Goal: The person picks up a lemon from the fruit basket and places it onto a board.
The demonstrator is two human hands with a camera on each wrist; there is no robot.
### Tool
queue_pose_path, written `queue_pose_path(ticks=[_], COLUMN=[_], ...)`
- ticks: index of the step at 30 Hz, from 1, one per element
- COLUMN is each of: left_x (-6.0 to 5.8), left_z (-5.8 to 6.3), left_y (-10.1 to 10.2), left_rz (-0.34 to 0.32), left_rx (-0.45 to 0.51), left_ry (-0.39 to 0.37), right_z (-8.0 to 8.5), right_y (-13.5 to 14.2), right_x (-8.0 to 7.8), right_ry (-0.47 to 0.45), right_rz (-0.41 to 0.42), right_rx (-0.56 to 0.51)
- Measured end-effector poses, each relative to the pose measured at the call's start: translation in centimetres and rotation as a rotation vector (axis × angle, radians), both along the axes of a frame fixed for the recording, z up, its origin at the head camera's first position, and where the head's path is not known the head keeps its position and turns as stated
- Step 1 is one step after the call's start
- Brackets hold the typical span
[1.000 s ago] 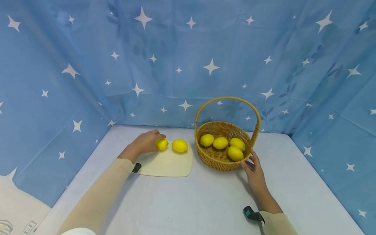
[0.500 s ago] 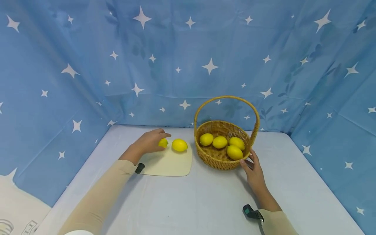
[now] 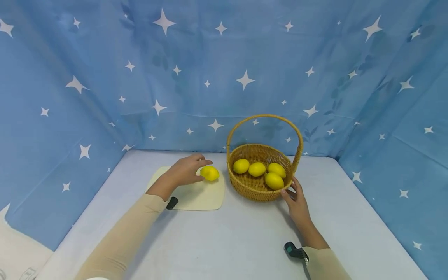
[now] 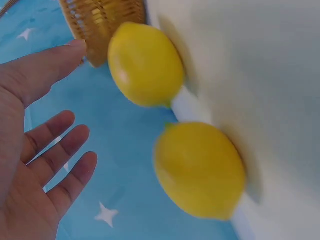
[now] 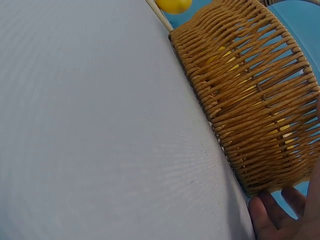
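Note:
My left hand point(image 3: 187, 171) is over the cream board point(image 3: 206, 198), thumb and fingers spread beside a yellow lemon point(image 3: 210, 173). In the left wrist view, that hand point(image 4: 30, 170) is apart from two lemons: one nearer the basket point(image 4: 145, 65), the other lower down point(image 4: 200, 172). The head view shows only one of these; the hand hides the other. My right hand point(image 3: 300, 208) holds the right side of the wicker basket point(image 3: 257, 195), thumb at the rim. Its fingers point(image 5: 267, 217) lie against the woven wall in the right wrist view.
Several lemons point(image 3: 257, 169) lie inside the basket, under its tall arched handle point(image 3: 265, 115). A white-covered table point(image 3: 217, 241) bears everything. Blue star-printed cloth point(image 3: 196, 93) hangs behind and at both sides. A dark wrist camera point(image 3: 294, 251) sits at the right cuff.
My left hand has moved right across the board, from the left lemon toward the right one. The left lemon has gone out of sight behind it. My right hand stays at the basket.

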State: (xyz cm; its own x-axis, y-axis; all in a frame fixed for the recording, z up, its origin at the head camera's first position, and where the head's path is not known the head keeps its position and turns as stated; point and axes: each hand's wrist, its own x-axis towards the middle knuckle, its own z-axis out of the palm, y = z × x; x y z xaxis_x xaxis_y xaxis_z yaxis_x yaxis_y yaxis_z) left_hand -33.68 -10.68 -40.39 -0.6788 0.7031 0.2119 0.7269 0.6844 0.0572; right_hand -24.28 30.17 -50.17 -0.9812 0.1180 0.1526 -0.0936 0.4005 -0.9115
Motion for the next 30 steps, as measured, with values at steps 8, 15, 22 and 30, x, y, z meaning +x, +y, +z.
queue_pose_path(ticks=[8,15,22,30], left_x=[0.6,1.2,0.8,0.6], left_z=[1.3,1.9,1.4,0.8], left_y=[3.1,6.2,10.3,13.9], left_rz=[-0.078,-0.157,-0.197,-0.22], left_rx=[-0.001,0.016,-0.037,-0.043], left_ry=[0.043,0.064,0.041,0.021], right_z=[-0.6,0.6,0.2,-0.6], right_y=[0.3,-0.3,-0.1,0.2], right_x=[-0.3,0.1,-0.2,-0.6], right_ry=[0.026,-0.005,0.003,0.011], right_rz=[0.009,0.025,0.019,0.001], right_rx=[0.009,-0.012,0.006,0.016])
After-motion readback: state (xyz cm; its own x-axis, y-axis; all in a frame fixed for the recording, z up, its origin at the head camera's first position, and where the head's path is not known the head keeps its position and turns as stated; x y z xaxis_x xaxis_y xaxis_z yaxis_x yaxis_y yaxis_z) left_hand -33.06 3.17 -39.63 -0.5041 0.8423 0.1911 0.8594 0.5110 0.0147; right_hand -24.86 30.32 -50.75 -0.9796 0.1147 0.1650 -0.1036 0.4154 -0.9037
